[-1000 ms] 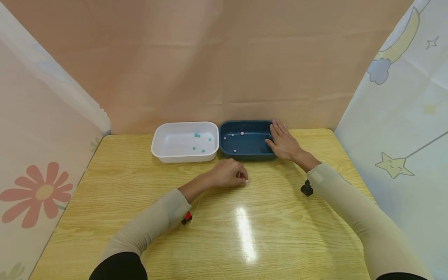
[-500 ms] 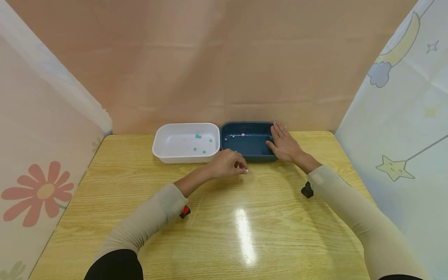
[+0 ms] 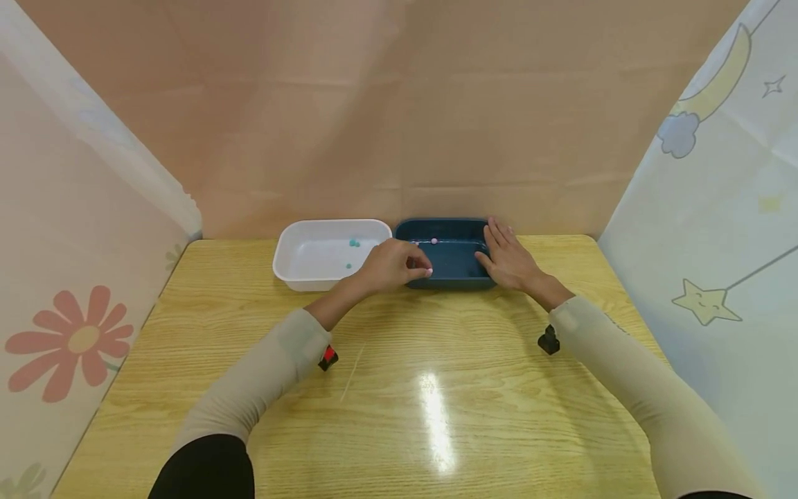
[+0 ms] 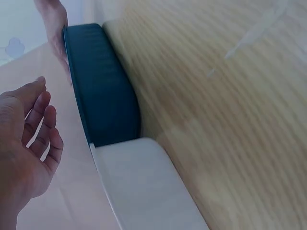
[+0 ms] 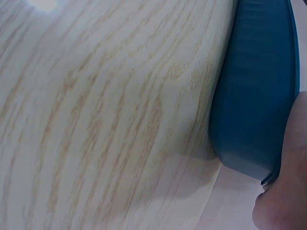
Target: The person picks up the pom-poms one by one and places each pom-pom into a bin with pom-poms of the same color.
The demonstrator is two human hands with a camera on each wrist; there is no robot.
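Observation:
In the head view my left hand (image 3: 389, 265) pinches a small pink ball (image 3: 429, 271) between thumb and fingertip, above the front left part of the dark blue tray (image 3: 461, 283). The left wrist view shows that hand (image 4: 29, 129) higher than the tray rims. My right hand (image 3: 508, 260) rests with straight fingers over the blue tray's right end, thumb over the inside. A pink ball (image 3: 433, 241) lies in the blue tray near its back; others are partly hidden by my left hand. Several teal balls (image 3: 353, 242) lie in the white tray (image 3: 312, 284), partly covered too.
The two trays stand side by side at the back of the wooden table (image 3: 386, 402), close to a tan backdrop (image 3: 399, 125). Printed panels (image 3: 704, 208) flank the table. Small black devices (image 3: 548, 339) are at both wrists.
My left hand has moved from the table in front of the trays, up and away from me, over the blue tray's edge with the pink ball. The right hand stays in place.

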